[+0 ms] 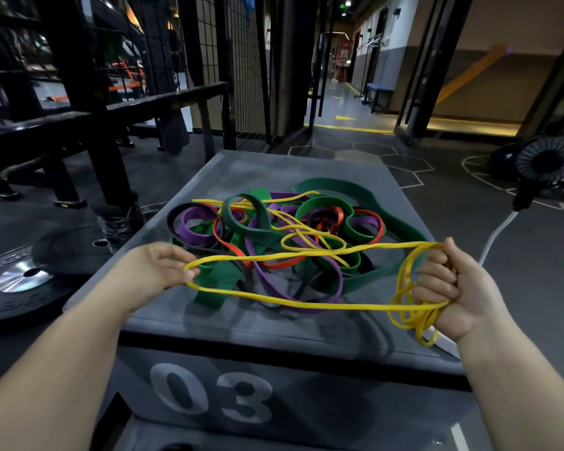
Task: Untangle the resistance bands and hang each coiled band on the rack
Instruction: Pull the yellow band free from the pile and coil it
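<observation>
The yellow resistance band (pixel 306 304) is held between both hands above the near half of the grey plyo box (pixel 274 167). Its long axis runs left to right across the view. The left hand (pixel 163 265) pinches the left end of the loop between thumb and fingers (pixel 189 272). The right hand (pixel 453 288) is clenched around several gathered turns (pixel 404 314) of the same band, which hang below the palm. Two strands span the gap: the lower one passes clear in front of the tangled pile (pixel 267 229), and the upper one crosses over the pile's near edge. The pile of green, purple, orange, black and further yellow bands lies on the box top, just beyond the hands. Whether the yellow loops in the pile belong to the held band cannot be told. Judgement: the next turn is best wound onto the right hand, so the left hand must carry its end rightward along the band axis. A snag on the pile is the main risk. A black steel frame (pixel 75 76) stands beyond on the left.
</observation>
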Available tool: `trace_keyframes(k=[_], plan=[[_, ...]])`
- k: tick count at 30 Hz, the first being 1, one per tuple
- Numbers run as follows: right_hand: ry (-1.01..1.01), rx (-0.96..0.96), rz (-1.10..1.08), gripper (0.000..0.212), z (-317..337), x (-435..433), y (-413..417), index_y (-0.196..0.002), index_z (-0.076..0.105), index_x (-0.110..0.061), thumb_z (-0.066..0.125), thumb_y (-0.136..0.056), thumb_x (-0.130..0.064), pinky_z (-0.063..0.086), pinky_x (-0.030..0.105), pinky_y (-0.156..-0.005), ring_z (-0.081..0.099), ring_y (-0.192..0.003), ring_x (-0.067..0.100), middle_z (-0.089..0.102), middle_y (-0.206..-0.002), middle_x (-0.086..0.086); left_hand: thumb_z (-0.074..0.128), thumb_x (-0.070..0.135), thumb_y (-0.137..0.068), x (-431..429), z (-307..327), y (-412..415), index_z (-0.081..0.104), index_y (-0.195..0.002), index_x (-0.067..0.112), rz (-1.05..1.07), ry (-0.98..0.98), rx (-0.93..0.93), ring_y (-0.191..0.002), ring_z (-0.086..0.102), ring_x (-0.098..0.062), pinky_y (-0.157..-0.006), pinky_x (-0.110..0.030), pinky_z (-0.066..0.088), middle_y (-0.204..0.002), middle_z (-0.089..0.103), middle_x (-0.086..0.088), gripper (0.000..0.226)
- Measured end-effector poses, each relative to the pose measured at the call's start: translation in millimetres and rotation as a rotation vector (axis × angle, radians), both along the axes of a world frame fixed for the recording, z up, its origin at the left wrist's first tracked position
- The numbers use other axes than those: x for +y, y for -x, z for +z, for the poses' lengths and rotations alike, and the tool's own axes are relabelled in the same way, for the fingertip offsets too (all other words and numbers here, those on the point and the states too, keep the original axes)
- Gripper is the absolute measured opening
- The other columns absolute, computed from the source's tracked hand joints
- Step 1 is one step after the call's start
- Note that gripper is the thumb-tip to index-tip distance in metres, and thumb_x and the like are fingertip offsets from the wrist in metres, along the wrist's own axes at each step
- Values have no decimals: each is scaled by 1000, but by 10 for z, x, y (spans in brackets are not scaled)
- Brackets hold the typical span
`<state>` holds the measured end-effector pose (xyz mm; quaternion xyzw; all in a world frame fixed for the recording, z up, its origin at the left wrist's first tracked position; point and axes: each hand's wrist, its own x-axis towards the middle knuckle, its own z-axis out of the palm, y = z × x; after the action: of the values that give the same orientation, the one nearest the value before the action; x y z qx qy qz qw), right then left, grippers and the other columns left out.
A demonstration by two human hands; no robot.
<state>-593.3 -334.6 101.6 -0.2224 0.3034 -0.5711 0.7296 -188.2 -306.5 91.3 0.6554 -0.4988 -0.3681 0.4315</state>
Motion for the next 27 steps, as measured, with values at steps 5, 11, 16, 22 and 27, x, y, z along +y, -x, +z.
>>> trace_keyframes(k=[5,11,16,22,27], plan=[[-1,3,-6,39,-8,-7,3,-60,46,-21,52,-90,-45,17,14,-30,6,-40,5,21,-45,-10,71,0,-83,-21,-1,48,66,-84,7,23,37,35,-50,55,-2,-49,-13,38,-65,67,-4,9],[-23,-5,-12,44,-36,-19,21,-61,46,-22,47,-96,-48,19,14,-30,23,-28,4,24,-44,-10,56,17,-90,40,86,57,73,-84,16,-17,-63,583,-66,55,-8,-58,-19,50,-73,65,4,17],[-26,-3,-8,45,-19,-7,-28,-60,46,-21,47,-97,-47,17,14,-32,10,-34,4,24,-44,-10,62,19,-74,48,107,52,76,-74,15,-83,-179,865,-60,60,-10,-59,-27,56,-68,61,6,15],[-35,14,-3,44,2,6,-72,-60,45,-22,46,-96,-47,17,15,-31,7,-37,6,24,-43,-9,82,33,-61,55,129,53,67,-84,9,-120,-234,925,-53,47,-10,-72,-31,49,-58,39,7,36],[-26,4,1,41,9,21,-61,-59,45,-22,49,-91,-47,15,14,-34,5,-42,4,25,-42,-9,56,9,-92,55,33,155,48,-76,14,-66,-183,478,-52,44,-11,-55,-23,40,-63,40,-2,19]])
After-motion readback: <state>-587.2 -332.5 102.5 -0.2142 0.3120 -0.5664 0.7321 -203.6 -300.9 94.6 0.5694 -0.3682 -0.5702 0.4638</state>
